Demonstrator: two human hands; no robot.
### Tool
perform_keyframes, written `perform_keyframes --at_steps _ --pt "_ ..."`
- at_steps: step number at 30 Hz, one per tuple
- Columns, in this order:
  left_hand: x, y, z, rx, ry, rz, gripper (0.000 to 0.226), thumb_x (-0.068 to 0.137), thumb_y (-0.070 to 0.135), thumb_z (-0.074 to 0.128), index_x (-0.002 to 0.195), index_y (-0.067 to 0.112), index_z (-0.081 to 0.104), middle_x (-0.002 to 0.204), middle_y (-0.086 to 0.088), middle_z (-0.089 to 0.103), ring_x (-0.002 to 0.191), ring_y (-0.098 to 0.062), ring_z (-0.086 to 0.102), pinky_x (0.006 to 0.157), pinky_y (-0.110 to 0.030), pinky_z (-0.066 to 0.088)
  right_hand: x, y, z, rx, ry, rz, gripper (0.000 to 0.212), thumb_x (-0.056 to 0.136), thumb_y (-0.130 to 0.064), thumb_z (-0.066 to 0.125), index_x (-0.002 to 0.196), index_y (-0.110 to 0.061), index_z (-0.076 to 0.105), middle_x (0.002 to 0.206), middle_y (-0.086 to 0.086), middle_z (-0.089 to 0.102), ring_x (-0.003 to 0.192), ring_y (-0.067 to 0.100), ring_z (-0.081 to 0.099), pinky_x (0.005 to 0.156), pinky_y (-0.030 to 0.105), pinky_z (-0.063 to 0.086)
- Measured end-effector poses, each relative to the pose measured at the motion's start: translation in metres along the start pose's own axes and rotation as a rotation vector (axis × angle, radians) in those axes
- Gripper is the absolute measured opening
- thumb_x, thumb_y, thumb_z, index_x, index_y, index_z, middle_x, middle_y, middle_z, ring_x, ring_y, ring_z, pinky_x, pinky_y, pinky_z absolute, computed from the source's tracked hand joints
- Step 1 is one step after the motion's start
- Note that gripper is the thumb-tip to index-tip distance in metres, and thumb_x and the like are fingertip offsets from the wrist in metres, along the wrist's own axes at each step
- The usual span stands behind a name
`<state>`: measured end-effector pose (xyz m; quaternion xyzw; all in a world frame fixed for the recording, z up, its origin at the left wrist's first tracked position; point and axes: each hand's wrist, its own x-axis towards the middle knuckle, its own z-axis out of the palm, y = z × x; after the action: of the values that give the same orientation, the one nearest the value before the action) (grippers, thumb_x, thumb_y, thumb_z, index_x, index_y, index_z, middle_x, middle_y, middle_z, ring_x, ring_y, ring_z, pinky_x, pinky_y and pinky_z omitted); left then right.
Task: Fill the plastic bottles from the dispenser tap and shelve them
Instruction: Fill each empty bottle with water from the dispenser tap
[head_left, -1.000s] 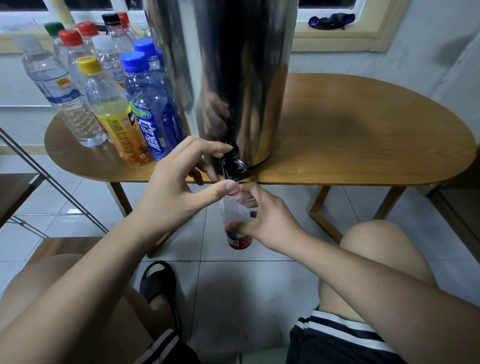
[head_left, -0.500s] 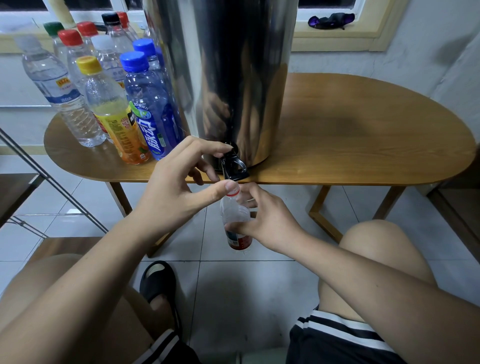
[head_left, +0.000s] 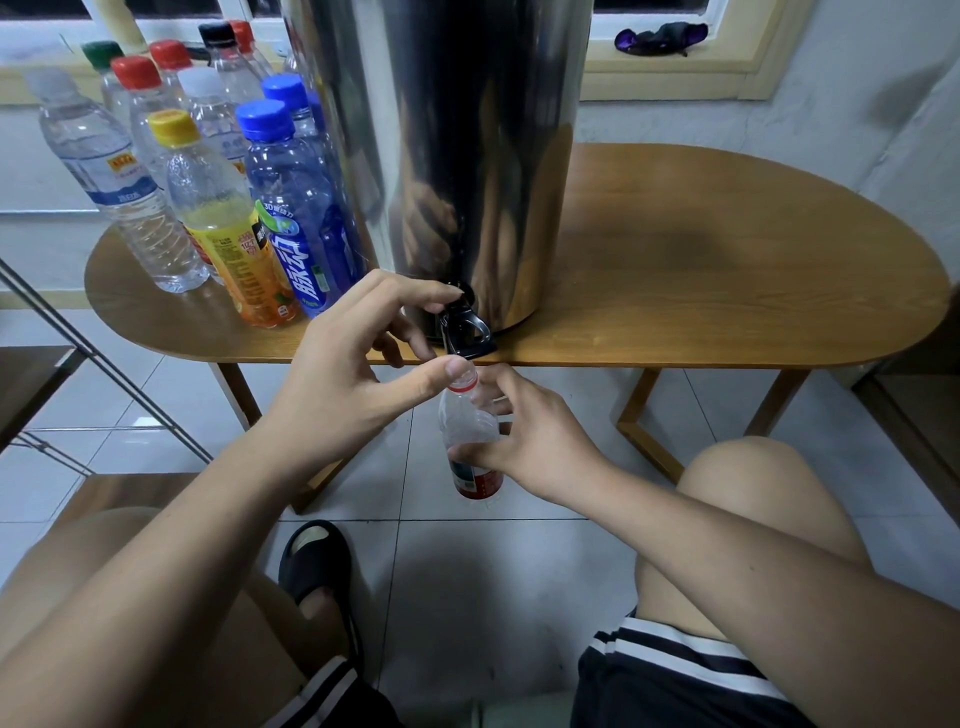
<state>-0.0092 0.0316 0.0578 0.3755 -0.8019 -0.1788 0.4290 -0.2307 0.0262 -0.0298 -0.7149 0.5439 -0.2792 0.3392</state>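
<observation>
Gripping the bottle (head_left: 464, 422) at six o'clock of the tap (head_left: 467, 332), right hand (head_left: 535, 441) could drift, spilling water; left hand (head_left: 353, 374) curls round the tap.

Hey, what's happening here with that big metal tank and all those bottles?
A seated person appears to be filling a clear bottle from the steel dispenser on the wooden table. The right hand grips the bottle under the tap, below the table edge. The left hand has its fingers on the tap, thumb at the bottle's mouth. Whether water is running can't be seen. Capped bottles stand clustered on the table's left.
</observation>
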Motion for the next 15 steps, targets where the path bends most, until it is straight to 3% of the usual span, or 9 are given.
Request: perform_keyframes --at_steps 8,15 --pt "-0.0001 0.0009 -0.0007 0.006 -0.005 0.000 0.047 0.096 0.033 0.081 0.139 0.019 0.066 0.120 0.001 0.064 0.095 -0.026 0.071 0.077 -0.042 0.059 0.0001 -0.0004 0.0005 0.000 -0.001 0.004 0.081 0.075 -0.047 0.097 0.141 -0.034 0.052 0.126 -0.015 0.065 0.106 -0.001 0.063 0.082 0.014 0.047" --pt "-0.0002 0.0001 -0.0002 0.008 -0.001 0.005 0.048 0.097 0.038 0.080 0.139 0.019 0.067 0.121 0.001 0.064 0.095 -0.023 0.071 0.078 -0.036 0.059 -0.0010 -0.0013 0.0003 0.011 -0.003 0.013 0.080 0.074 -0.045 0.097 0.140 -0.034 0.054 0.123 -0.015 0.064 0.106 -0.001 0.064 0.081 0.011 0.047"
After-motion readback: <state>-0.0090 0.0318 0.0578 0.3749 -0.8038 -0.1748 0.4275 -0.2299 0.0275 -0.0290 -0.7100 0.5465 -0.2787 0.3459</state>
